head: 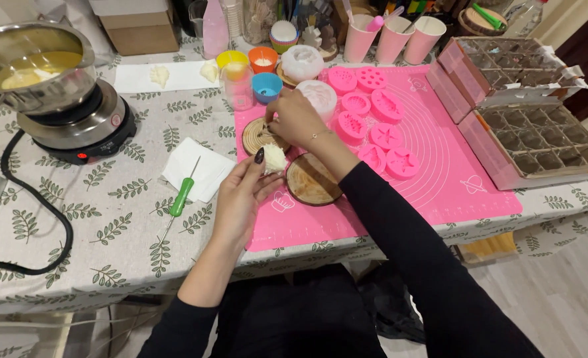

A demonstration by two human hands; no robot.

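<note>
Left hand [244, 192] clamped the small cream wax piece [274, 158]; right hand [295, 119], fingers pinched together, worked at the far round wooden slice [257, 136]. Demoulding step, I judged; next needs gentle placing.

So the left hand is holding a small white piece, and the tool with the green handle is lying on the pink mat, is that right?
Not quite. The left hand does hold the small white piece, but the green-handled tool lies on a white paper napkin on the leaf-patterned tablecloth, left of the pink mat. The head view shows it.

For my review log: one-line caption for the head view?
Left hand holds a white wax piece; right hand reaches a wooden disc on the pink mat.
</note>
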